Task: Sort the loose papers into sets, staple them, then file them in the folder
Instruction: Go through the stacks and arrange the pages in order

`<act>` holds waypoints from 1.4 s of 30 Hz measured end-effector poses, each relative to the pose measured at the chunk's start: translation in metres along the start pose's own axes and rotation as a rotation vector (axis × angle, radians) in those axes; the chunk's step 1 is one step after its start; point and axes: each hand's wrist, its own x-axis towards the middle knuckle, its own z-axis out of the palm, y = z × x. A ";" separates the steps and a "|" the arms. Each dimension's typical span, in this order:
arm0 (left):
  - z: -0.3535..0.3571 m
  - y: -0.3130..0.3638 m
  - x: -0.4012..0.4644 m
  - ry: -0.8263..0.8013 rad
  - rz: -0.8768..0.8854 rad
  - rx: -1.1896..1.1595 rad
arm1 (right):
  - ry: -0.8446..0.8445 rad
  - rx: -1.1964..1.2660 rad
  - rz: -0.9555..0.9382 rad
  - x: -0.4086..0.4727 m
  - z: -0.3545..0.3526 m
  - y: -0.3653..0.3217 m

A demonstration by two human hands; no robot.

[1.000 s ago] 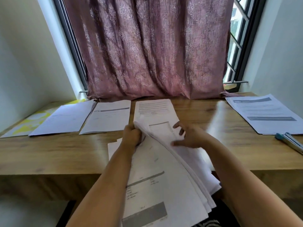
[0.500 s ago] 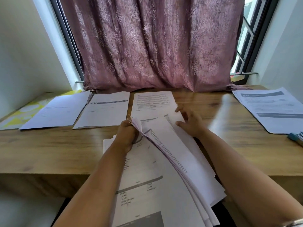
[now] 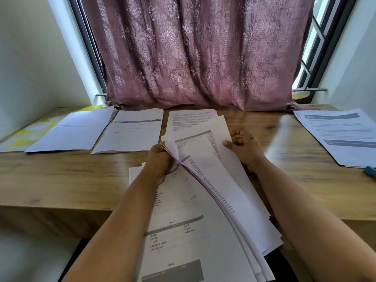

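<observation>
Left hand [image 3: 159, 163] grips paper stack [image 3: 195, 231]; right hand [image 3: 243, 146] pinches 1 lifted sheet [image 3: 218, 131]

A mauve patterned curtain [image 3: 195, 53] hangs before me, covering most of the window [image 3: 317, 58], its hem bunched on the back edge of my wooden desk [image 3: 61, 176]. Dark window frames show on both sides of the cloth, with daylight and black bars visible through the glass at the right. Pale walls [image 3: 30, 58] close in on either side. A thin metal rail [image 3: 309, 89] runs along the sill at the right.
</observation>
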 end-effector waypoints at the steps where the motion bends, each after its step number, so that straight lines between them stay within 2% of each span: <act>1: 0.001 0.001 -0.002 -0.008 0.000 -0.004 | 0.006 -0.043 -0.026 0.001 0.000 0.002; 6: 0.005 0.004 -0.006 0.014 0.026 -0.013 | -0.019 -0.192 -0.287 0.000 0.002 0.005; 9: 0.004 0.005 -0.007 0.033 0.020 -0.011 | -0.066 -0.361 -0.424 -0.002 -0.001 0.007; 13: 0.004 0.008 -0.011 0.060 0.064 0.003 | -0.094 -0.381 -0.400 -0.005 -0.002 0.004; 21: 0.001 0.005 -0.008 0.021 0.035 -0.001 | -0.073 -0.384 -0.382 -0.008 -0.002 0.000; 23: 0.002 0.005 -0.008 -0.007 0.047 -0.027 | -0.071 -0.169 -0.305 -0.010 -0.001 -0.006; 25: 0.003 0.007 -0.011 -0.017 0.058 -0.034 | -0.123 0.082 -0.113 -0.010 -0.002 -0.010; 26: 0.003 0.007 -0.011 -0.014 0.064 -0.048 | -0.170 0.085 -0.028 -0.011 -0.005 -0.010; 29: 0.003 0.006 -0.009 0.012 0.027 -0.096 | -0.406 -0.193 0.214 -0.008 -0.022 -0.001; 30: 0.002 0.006 -0.008 0.020 0.021 -0.086 | -0.417 -0.234 0.243 -0.008 -0.026 -0.002; 31: 0.000 0.004 -0.005 0.023 0.031 -0.073 | -0.341 -0.269 0.211 -0.007 -0.029 -0.005; 34: -0.003 0.002 -0.003 0.017 0.050 -0.103 | 0.196 -0.414 -0.047 -0.002 -0.037 -0.018; 35: -0.003 0.001 -0.004 0.025 0.050 -0.105 | 0.282 -0.393 -0.113 -0.003 -0.041 -0.025; 36: -0.002 0.002 -0.005 0.033 0.049 -0.103 | 0.275 -0.356 -0.135 -0.004 -0.043 -0.032; 39: -0.003 0.003 -0.009 0.015 0.082 -0.069 | 0.080 -0.291 -0.016 -0.004 -0.045 -0.035; 40: -0.005 0.003 -0.011 0.010 0.096 -0.069 | 0.106 -0.314 -0.029 -0.006 -0.046 -0.038; 42: -0.008 0.005 -0.013 0.003 0.109 -0.056 | 0.364 -0.364 -0.146 -0.006 -0.047 -0.055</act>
